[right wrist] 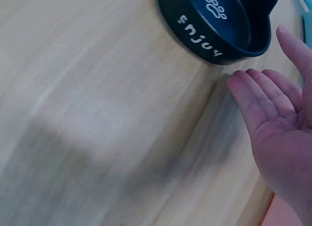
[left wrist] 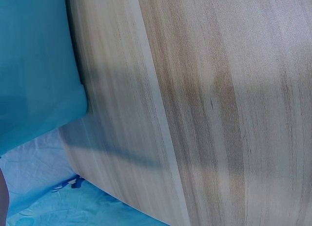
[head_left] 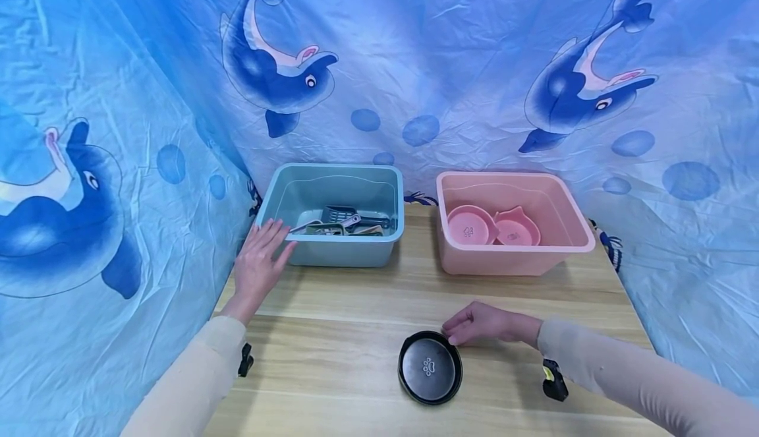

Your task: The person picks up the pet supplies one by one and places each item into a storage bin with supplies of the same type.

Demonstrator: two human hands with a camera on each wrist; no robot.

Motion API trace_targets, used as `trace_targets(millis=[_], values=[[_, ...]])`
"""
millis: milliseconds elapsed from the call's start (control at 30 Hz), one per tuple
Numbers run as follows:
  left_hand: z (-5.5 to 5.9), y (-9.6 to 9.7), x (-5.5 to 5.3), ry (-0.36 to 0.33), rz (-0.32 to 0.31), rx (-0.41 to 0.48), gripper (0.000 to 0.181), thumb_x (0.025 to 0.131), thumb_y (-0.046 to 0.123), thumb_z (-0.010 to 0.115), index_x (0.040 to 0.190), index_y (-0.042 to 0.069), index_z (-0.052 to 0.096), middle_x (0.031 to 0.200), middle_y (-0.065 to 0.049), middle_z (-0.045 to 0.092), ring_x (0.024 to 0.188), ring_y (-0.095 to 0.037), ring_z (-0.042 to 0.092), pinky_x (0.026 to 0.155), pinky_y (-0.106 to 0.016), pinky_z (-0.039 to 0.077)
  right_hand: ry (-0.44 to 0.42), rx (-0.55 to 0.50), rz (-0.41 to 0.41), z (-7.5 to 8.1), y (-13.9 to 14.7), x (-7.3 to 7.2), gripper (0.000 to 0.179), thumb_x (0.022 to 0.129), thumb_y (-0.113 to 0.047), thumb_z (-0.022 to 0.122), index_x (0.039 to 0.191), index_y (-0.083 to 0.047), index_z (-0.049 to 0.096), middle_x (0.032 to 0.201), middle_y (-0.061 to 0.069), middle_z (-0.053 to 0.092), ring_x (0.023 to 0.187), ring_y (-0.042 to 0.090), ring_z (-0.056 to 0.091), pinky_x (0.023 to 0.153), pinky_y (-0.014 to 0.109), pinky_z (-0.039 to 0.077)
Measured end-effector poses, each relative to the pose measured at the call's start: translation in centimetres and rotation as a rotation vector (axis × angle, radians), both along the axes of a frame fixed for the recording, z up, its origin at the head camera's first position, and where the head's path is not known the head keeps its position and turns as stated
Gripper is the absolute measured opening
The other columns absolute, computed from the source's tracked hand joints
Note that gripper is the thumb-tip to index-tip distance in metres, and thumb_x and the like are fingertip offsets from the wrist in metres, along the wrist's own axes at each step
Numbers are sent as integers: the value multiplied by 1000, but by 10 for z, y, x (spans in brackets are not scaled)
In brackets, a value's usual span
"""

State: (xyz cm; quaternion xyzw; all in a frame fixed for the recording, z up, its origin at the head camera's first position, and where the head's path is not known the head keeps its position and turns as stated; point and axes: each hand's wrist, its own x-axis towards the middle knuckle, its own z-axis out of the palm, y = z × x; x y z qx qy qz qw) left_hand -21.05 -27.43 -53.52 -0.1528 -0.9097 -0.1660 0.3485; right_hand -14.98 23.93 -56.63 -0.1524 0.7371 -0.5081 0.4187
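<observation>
A round black pet bowl (head_left: 428,368) with a paw print inside stands on the wooden table; the right wrist view shows "Enjuy"-like white lettering on the bowl's (right wrist: 214,28) outer wall. My right hand (head_left: 483,323) is beside the bowl's far right edge. In the right wrist view, this hand's (right wrist: 275,106) fingers are straight, with the thumb spread apart and nothing gripped. Over the front left corner of a blue bin (head_left: 340,254) is my left hand (head_left: 261,262), fingers extended; whether it touches the rim I cannot tell.
In the blue bin lie a dark slotted scoop (head_left: 340,214) and several other tools. A pink bin (head_left: 504,262) to its right holds two pink bowls (head_left: 468,226). Blue dolphin-print sheeting (head_left: 379,61) hangs behind and along the sides of the table (head_left: 332,331).
</observation>
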Motion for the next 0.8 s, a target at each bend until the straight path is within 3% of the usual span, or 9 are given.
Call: trace_targets(millis=[300, 433, 533, 667, 800], values=[[2, 1, -1, 23, -20, 13, 47, 91, 25, 86, 132, 6, 75, 137, -18, 70, 131, -42, 65, 121, -59, 43, -97, -16, -69, -7, -1, 6, 46, 95, -8, 81, 132, 16, 66, 124, 25, 75, 111, 23, 74, 96, 46, 64], [3, 1, -2, 15, -17, 13, 52, 84, 17, 90, 133, 6, 74, 138, -18, 70, 131, -42, 65, 122, -59, 42, -99, -9, -61, -6, -5, 4, 43, 95, -6, 81, 129, 16, 67, 121, 25, 76, 106, 19, 75, 93, 44, 65], [3, 1, -2, 14, -16, 18, 50, 88, 21, 87, 133, 6, 74, 138, -18, 70, 131, -42, 65, 122, -58, 41, -77, -9, -43, -6, -7, 3, 40, 94, -4, 81, 127, 16, 69, 118, 26, 76, 104, 17, 75, 91, 42, 66], [2, 0, -2, 18, -11, 18, 50, 105, 47, 68, 134, 7, 74, 139, -18, 69, 131, -42, 65, 124, -55, 40, -42, -4, -32, -5, -10, 3, 37, 92, -2, 82, 123, 16, 71, 113, 26, 78, 99, 16, 75, 86, 39, 67], [2, 0, -3, 18, -8, 16, 71, 109, 65, 43, 134, 7, 74, 139, -18, 70, 131, -41, 65, 125, -54, 39, -14, 10, -30, -5, -14, 2, 32, 91, 1, 82, 118, 15, 74, 105, 21, 80, 88, 13, 76, 77, 31, 67]])
